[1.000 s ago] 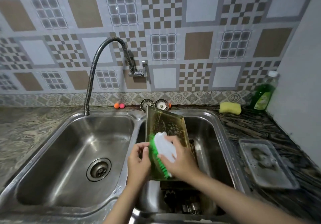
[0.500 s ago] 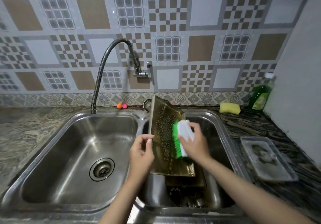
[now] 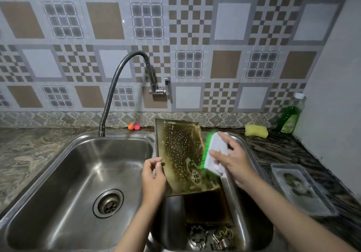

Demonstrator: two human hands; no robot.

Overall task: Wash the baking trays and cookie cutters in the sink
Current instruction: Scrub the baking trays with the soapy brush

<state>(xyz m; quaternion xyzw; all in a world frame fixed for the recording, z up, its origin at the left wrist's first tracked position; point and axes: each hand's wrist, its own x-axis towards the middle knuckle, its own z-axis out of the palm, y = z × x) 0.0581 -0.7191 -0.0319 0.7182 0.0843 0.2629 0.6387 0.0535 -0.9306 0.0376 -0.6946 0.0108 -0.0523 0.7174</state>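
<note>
The left hand [image 3: 154,175] pinches the left edge of a golden baking tray [image 3: 183,154], thumb and fingers curled onto its rim. The tray stands propped over the right sink basin [image 3: 252,238], tilted back, its long axis running from the near lower edge up toward the tiled wall, its soapy inner face turned toward the person. The right hand [image 3: 232,159] grips a white scrub brush [image 3: 214,154] with green bristles, which press against the tray's right edge. Below the tray a second dark tray [image 3: 207,206] lies in the same basin, and metal cookie cutters [image 3: 213,236] sit at the basin's near end. On the counter [image 3: 283,150] to the right lie a silver tray [image 3: 300,189], a yellow sponge [image 3: 256,130] and a green soap bottle [image 3: 291,114]. The left sink basin [image 3: 58,183] sits under the faucet [image 3: 117,87].
</note>
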